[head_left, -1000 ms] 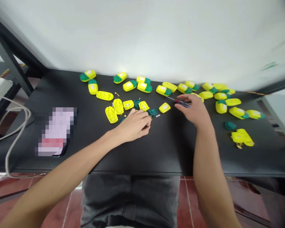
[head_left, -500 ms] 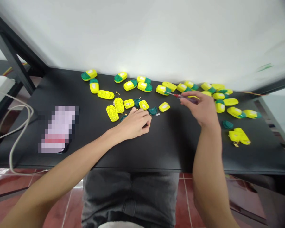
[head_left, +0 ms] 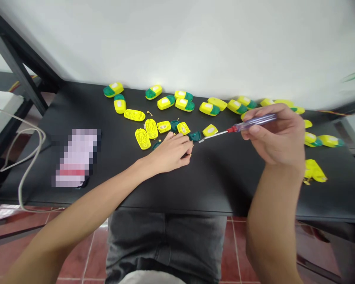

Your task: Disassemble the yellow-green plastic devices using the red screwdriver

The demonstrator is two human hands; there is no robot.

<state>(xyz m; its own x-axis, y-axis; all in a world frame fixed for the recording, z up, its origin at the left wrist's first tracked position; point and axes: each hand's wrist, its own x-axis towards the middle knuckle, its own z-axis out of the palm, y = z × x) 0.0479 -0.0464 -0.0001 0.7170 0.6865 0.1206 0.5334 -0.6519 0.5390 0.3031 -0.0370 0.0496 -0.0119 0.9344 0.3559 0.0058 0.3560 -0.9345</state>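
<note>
Precision screwdriver (head_left: 253, 123), pinched in my right hand (head_left: 273, 136), tip held just beside my left hand (head_left: 171, 152).
Left fingers (head_left: 185, 150) curled down, apparently steadying something hidden, near a teal shell half (head_left: 194, 136).

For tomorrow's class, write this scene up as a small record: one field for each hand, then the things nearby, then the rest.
Left hand: Left hand rests on the black table beside a dark green shell half; any grip is hidden.
Right hand: Right hand holds a screwdriver, purple clear handle, red collar, tip pointing toward the shell half.
Things: open yellow case halves lie left of the left hand.
Rest: closed yellow-and-green cases line the far side; white power strip at left.
</note>
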